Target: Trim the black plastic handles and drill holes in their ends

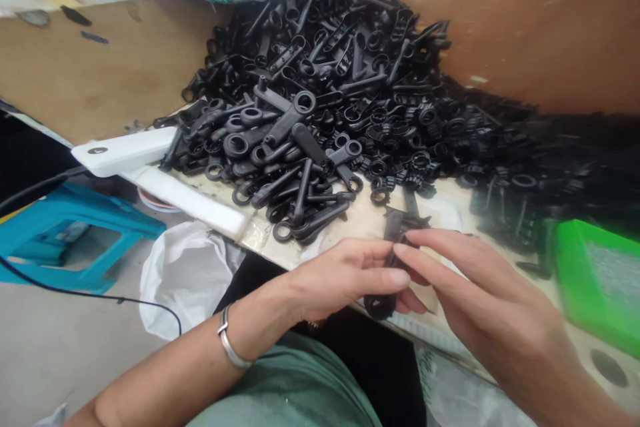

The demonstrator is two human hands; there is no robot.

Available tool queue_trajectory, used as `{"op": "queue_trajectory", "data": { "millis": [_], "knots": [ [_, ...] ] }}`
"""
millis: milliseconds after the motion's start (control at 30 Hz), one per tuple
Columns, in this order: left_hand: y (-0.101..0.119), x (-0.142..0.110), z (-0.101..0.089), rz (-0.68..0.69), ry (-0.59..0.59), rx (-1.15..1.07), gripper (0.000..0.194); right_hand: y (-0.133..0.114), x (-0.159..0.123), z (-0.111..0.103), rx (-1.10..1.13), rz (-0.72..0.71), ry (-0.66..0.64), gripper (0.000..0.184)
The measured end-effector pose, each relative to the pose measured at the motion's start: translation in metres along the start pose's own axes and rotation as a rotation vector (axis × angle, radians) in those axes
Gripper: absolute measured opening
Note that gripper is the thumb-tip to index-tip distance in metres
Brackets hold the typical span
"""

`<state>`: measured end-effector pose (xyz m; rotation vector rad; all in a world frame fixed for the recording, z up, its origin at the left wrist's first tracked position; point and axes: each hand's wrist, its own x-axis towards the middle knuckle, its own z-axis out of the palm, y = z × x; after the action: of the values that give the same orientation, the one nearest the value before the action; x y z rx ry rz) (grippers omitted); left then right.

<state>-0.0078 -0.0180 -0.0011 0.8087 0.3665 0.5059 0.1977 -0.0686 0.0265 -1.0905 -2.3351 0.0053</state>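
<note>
My left hand (340, 277) is closed around a long black plastic lever part (381, 305), with the thumb across it and the rounded end sticking out below. The fingertips of my right hand (480, 283) press together on the same part near its upper end. What the right fingertips pinch there is partly hidden and blurred. Just beyond the fingers lies a darker, jagged-edged black piece (413, 219); I cannot tell whether it is attached. A heap of similar black levers with ring ends (285, 123) rises in front of my hands.
Small black toothed rings (420, 160) lie right of the heap. A green tray (575, 273) with clear small bits stands at the right. On the left are a white bar (125, 150), a blue stool (75, 233) and a white bag (185, 273). Boards wall the table's back.
</note>
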Motion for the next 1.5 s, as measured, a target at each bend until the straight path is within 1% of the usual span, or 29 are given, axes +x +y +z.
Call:
{"op": "queue_trajectory", "data": {
  "millis": [67, 133, 200, 267, 367, 433, 500, 567, 600, 667, 733, 833, 900, 967, 1033, 1133, 1300, 1367, 1433, 1500],
  "knots": [
    [0.000, -0.001, 0.000, -0.002, 0.031, 0.026, 0.038, 0.000, 0.002, 0.001, 0.046, 0.071, 0.025, 0.045],
    [0.001, -0.002, 0.001, -0.012, 0.053, 0.045, 0.040, 0.000, 0.003, 0.003, 0.105, 0.257, 0.061, 0.036],
    [0.002, -0.001, 0.003, -0.004, 0.046, 0.056, 0.040, 0.000, 0.003, 0.006, 0.195, 0.471, 0.097, 0.032],
    [0.003, 0.000, 0.006, 0.010, 0.023, 0.046, 0.039, -0.001, 0.003, 0.010, 0.309, 0.614, 0.121, 0.032],
    [0.004, 0.002, 0.009, 0.015, -0.012, 0.011, 0.038, -0.002, 0.008, 0.016, 0.467, 0.711, 0.133, 0.031],
    [0.003, 0.002, 0.008, -0.019, -0.028, -0.021, 0.040, -0.004, 0.011, 0.018, 0.498, 0.736, 0.136, 0.029],
    [0.001, 0.001, 0.006, -0.068, -0.013, -0.044, 0.042, -0.007, 0.012, 0.020, 0.433, 0.735, 0.156, 0.030],
    [0.000, 0.001, 0.003, -0.097, 0.033, -0.077, 0.041, -0.010, 0.011, 0.022, 0.283, 0.689, 0.184, 0.032],
    [-0.001, 0.001, 0.002, -0.097, 0.056, -0.101, 0.040, -0.011, 0.009, 0.022, 0.208, 0.638, 0.189, 0.032],
    [-0.003, 0.002, 0.001, -0.078, 0.083, -0.161, 0.039, -0.013, 0.004, 0.022, 0.109, 0.512, 0.149, 0.034],
    [-0.004, 0.003, 0.000, -0.068, 0.083, -0.196, 0.038, -0.012, 0.000, 0.022, 0.089, 0.417, 0.069, 0.039],
    [-0.005, 0.006, 0.000, -0.059, 0.080, -0.181, 0.036, -0.008, -0.002, 0.022, 0.077, 0.341, -0.014, 0.053],
    [-0.005, 0.007, -0.001, -0.046, 0.090, -0.168, 0.034, -0.007, -0.001, 0.022, 0.053, 0.291, -0.026, 0.057],
    [-0.005, 0.007, -0.002, -0.045, 0.101, -0.163, 0.034, -0.008, 0.003, 0.023, 0.025, 0.248, -0.019, 0.055],
    [-0.005, 0.007, -0.003, -0.053, 0.101, -0.163, 0.034, -0.011, 0.006, 0.022, 0.002, 0.216, -0.001, 0.051],
    [-0.005, 0.007, -0.007, -0.044, 0.083, -0.182, 0.036, -0.013, 0.008, 0.019, -0.036, 0.170, 0.013, 0.050],
    [-0.005, 0.006, -0.009, -0.034, 0.059, -0.177, 0.043, -0.010, 0.010, 0.014, -0.065, 0.133, -0.040, 0.050],
    [-0.004, 0.006, -0.007, -0.016, 0.052, -0.128, 0.041, -0.011, 0.011, 0.017, -0.072, 0.133, -0.038, 0.048],
    [-0.004, 0.006, -0.004, 0.032, 0.053, -0.047, 0.034, -0.014, 0.011, 0.021, -0.080, 0.138, -0.005, 0.046],
    [-0.005, 0.006, -0.001, 0.076, 0.091, 0.059, 0.028, -0.016, 0.011, 0.024, -0.065, 0.171, 0.034, 0.045]
  ]
}}
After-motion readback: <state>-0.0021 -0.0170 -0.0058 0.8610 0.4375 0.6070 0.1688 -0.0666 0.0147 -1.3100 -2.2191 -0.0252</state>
